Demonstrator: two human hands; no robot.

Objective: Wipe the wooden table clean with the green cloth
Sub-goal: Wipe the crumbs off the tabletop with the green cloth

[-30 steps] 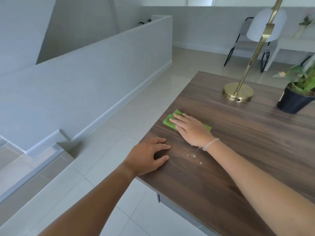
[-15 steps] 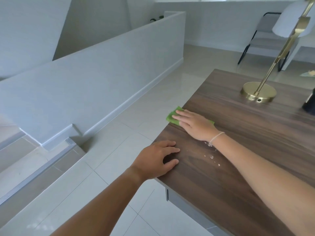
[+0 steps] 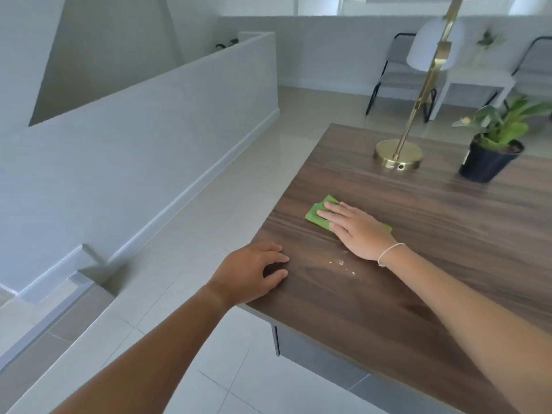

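Cloth's slid back in from the table edge since half a second ago, and the left hand hasn't budged.

Right hand (image 3: 355, 228) is spread flat, palm down, pressing the green cloth (image 3: 321, 215) onto the wooden table (image 3: 418, 249), so it's not really gripping, just pinning it with open fingers. That cloth sits near the left edge of the top, poking out past the fingertips and a bit behind the hand. Left hand (image 3: 254, 271) rests at the table's edge, fingers loosely curled, holding nothing. Some pale crumbs (image 3: 340, 262) are scattered between the two hands, just by the right wrist. Further back there's a brass lamp base (image 3: 398, 153) and a potted plant (image 3: 493, 150), well apart from the cloth.
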